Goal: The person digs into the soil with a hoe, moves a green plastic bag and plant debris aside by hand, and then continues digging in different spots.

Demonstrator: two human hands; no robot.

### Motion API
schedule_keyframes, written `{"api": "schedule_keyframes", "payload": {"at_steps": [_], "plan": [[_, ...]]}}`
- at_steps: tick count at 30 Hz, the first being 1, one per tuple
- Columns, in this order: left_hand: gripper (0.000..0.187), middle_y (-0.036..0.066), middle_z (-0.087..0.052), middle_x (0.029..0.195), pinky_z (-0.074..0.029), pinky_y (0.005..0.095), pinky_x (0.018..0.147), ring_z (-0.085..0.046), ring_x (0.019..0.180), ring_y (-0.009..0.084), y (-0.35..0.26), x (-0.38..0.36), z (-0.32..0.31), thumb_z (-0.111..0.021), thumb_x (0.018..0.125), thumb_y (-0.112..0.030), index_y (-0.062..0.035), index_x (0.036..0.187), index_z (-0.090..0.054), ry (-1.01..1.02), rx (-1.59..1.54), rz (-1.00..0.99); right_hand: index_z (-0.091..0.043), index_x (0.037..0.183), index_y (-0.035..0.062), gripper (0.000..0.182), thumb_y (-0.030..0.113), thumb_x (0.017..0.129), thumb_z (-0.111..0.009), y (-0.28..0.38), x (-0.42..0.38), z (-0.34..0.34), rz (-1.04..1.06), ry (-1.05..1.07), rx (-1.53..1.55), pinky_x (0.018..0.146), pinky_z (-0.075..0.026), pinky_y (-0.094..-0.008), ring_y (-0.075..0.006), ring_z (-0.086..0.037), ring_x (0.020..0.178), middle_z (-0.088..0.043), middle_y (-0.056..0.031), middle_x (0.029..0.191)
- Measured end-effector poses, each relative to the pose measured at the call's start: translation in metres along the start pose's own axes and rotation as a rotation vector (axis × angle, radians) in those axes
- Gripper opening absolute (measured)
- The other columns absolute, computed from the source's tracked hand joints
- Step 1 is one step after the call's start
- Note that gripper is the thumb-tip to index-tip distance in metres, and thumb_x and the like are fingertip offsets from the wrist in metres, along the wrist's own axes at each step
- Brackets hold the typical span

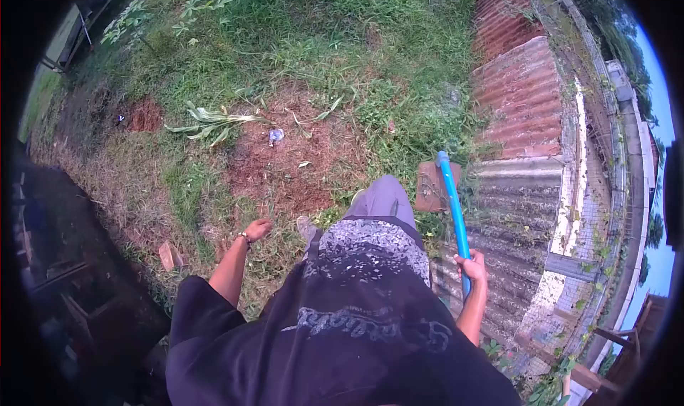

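My right hand (472, 265) is wrapped round the blue pipe handle of what looks like a hoe (454, 210). A brown, roughly square blade (429, 186) shows under the handle's far end, between the grass and the corrugated sheets. My left hand (258, 229) hangs over the grass left of my legs, its fingers curled in and nothing showing in them. A bracelet circles the left wrist. Ahead lies a patch of bare reddish soil (285, 160) with an uprooted leafy plant (214, 124) and a crumpled piece of plastic (276, 136).
Rusty and grey corrugated sheets (516, 99) run along the right, beside wire mesh (595, 185). A brick-like block (170, 255) sits in the grass at the left, near a dark shaded structure (71, 263). Another reddish soil patch (145, 115) lies farther left.
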State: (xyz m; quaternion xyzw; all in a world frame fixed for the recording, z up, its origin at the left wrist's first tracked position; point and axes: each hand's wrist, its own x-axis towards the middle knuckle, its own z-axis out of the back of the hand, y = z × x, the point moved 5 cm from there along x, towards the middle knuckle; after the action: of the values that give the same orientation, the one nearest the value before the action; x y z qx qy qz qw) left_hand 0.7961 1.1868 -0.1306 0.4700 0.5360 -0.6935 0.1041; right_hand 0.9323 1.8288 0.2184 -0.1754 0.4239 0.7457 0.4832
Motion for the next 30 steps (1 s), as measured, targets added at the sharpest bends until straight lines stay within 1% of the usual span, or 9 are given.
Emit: {"api": "schedule_keyframes", "payload": {"at_steps": [2, 4, 8, 12, 15, 17, 21, 25, 30], "plan": [[0.019, -0.002, -0.058, 0.079, -0.043, 0.0254, 0.058, -0.052, 0.068, 0.0087, 0.039, -0.054, -0.055, -0.055, 0.092, -0.018, -0.0054, 0.104, -0.060, 0.068, -0.643, 0.156, -0.058, 0.079, 0.0014, 0.014, 0.007, 0.078, -0.071, -0.001, 0.043, -0.006, -0.139, 0.080, 0.008, 0.037, -0.043, -0.0296, -0.0130, -0.052, 0.042, -0.056, -0.0049, 0.058], [0.019, -0.001, -0.059, 0.077, -0.040, 0.0253, 0.055, -0.054, 0.067, 0.0095, 0.038, -0.094, -0.109, -0.052, 0.094, -0.021, -0.0101, 0.106, -0.061, -0.180, -0.590, 0.388, -0.059, 0.077, 0.0012, 0.012, 0.006, 0.078, -0.070, -0.005, 0.097, -0.011, -0.191, 0.156, 0.024, 0.037, -0.043, -0.0295, -0.0125, -0.051, 0.042, -0.056, -0.0043, 0.059], [0.035, 0.016, -0.065, 0.112, -0.043, 0.0447, 0.098, -0.060, 0.105, 0.0354, 0.093, -0.075, -0.201, -0.057, 0.087, -0.034, -0.0145, 0.115, -0.064, -0.189, 0.593, 0.113, -0.058, 0.076, 0.0004, 0.012, 0.005, 0.079, -0.069, 0.033, 0.200, 0.006, -0.218, 0.208, -0.014, 0.037, -0.044, -0.0312, -0.0144, -0.053, 0.042, -0.057, -0.0060, 0.058], [0.039, 0.015, -0.068, 0.107, -0.046, 0.0430, 0.094, -0.064, 0.097, 0.0309, 0.020, -0.022, -0.271, -0.057, 0.086, -0.042, -0.0134, 0.113, -0.065, -0.314, 0.407, 0.328, -0.056, 0.083, -0.0013, 0.014, 0.007, 0.080, -0.068, 0.100, 0.311, 0.028, -0.138, 0.250, -0.123, 0.035, -0.043, -0.0325, -0.0157, -0.052, 0.040, -0.056, -0.0070, 0.057], [0.045, 0.010, -0.069, 0.103, -0.049, 0.0391, 0.090, -0.065, 0.091, 0.0228, -0.117, 0.031, -0.294, -0.048, 0.094, -0.043, -0.0073, 0.115, -0.063, -0.508, -0.846, 0.269, -0.053, 0.091, -0.0007, 0.022, 0.011, 0.081, -0.069, 0.184, 0.352, 0.046, -0.024, 0.257, -0.179, 0.034, -0.042, -0.0315, -0.0148, -0.051, 0.040, -0.054, -0.0058, 0.056], [0.052, 0.009, -0.068, 0.107, -0.051, 0.0370, 0.089, -0.065, 0.092, 0.0230, -0.280, 0.036, -0.290, -0.039, 0.098, -0.046, -0.0046, 0.120, -0.060, -0.431, -1.261, 0.119, -0.049, 0.095, 0.0012, 0.029, 0.015, 0.082, -0.071, 0.235, 0.372, 0.054, 0.076, 0.302, -0.229, 0.033, -0.041, -0.0302, -0.0132, -0.049, 0.040, -0.052, -0.0037, 0.057], [0.058, 0.012, -0.066, 0.113, -0.050, 0.0409, 0.090, -0.065, 0.098, 0.0265, -0.372, 0.033, -0.291, -0.043, 0.094, -0.054, -0.0047, 0.119, -0.061, -0.090, -1.475, 0.295, -0.049, 0.095, 0.0017, 0.031, 0.018, 0.082, -0.073, 0.323, 0.400, 0.055, 0.177, 0.370, -0.284, 0.034, -0.042, -0.0290, -0.0120, -0.048, 0.040, -0.050, -0.0026, 0.059], [0.055, 0.007, -0.064, 0.116, -0.039, 0.0295, 0.098, -0.058, 0.108, 0.0179, -0.380, 0.074, -0.266, -0.046, 0.093, -0.054, -0.0084, 0.121, -0.061, -0.480, -1.105, 0.286, -0.049, 0.093, 0.0020, 0.031, 0.013, 0.078, -0.074, 0.390, 0.418, 0.034, 0.268, 0.508, -0.324, 0.035, -0.042, -0.0279, -0.0114, -0.048, 0.041, -0.050, -0.0023, 0.059], [0.048, 0.011, -0.064, 0.115, -0.044, 0.0358, 0.095, -0.058, 0.111, 0.0202, -0.414, 0.141, -0.222, -0.058, 0.092, -0.041, -0.0042, 0.123, -0.056, -0.820, -0.622, -0.143, -0.050, 0.091, 0.0004, 0.022, -0.001, 0.074, -0.063, 0.452, 0.415, -0.036, 0.247, 0.730, -0.330, 0.039, -0.045, -0.0273, -0.0118, -0.051, 0.045, -0.054, -0.0043, 0.061]]}}
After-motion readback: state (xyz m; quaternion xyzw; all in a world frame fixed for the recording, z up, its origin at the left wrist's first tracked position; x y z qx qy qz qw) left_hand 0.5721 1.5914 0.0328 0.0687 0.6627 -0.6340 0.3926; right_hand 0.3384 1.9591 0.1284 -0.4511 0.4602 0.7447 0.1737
